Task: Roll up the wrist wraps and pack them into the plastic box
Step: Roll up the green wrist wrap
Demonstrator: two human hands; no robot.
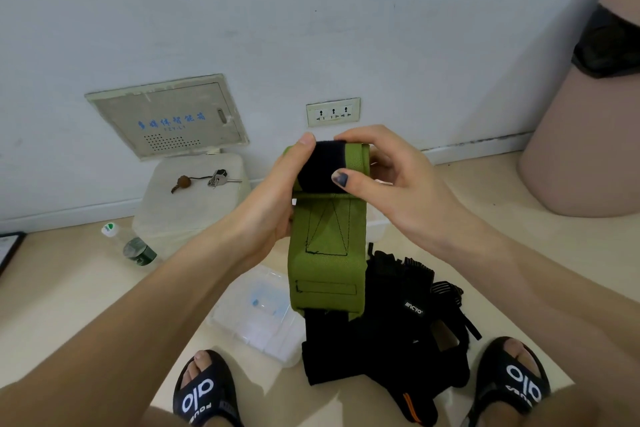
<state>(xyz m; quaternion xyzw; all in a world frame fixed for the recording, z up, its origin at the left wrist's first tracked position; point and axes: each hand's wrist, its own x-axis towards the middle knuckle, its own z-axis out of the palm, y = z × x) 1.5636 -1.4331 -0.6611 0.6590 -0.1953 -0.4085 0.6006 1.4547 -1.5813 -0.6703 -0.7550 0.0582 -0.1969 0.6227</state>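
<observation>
both hands up mid-air over the floor, working a green wrist wrap (327,246). top end already wound into a short roll with a dark velcro patch (320,165) facing the camera. left hand (273,198) grips the roll's left side, thumb over the top edge. right hand (384,167) pinches the right end, thumb pressing on the dark patch, fingers curled behind. the rest of the wrap hangs straight down, unrolled, black strap end at the bottom.

plastic box (258,316), clear, lies on the floor just left of the hanging tail. black gloves and straps (398,319) piled on the floor beside it, between two sandalled feet. can't tell whether a second wrap is in that pile.

handling guess: woven elastic fabric, light, soft, floppy. roll will likely spring loose if let go, so keep a pinch on both ends of the core and keep tension on the tail. velcro should hold it shut at the end. not fragile, not slippery.

also: water bottle (133,246), keys (207,181) on a white container.
</observation>
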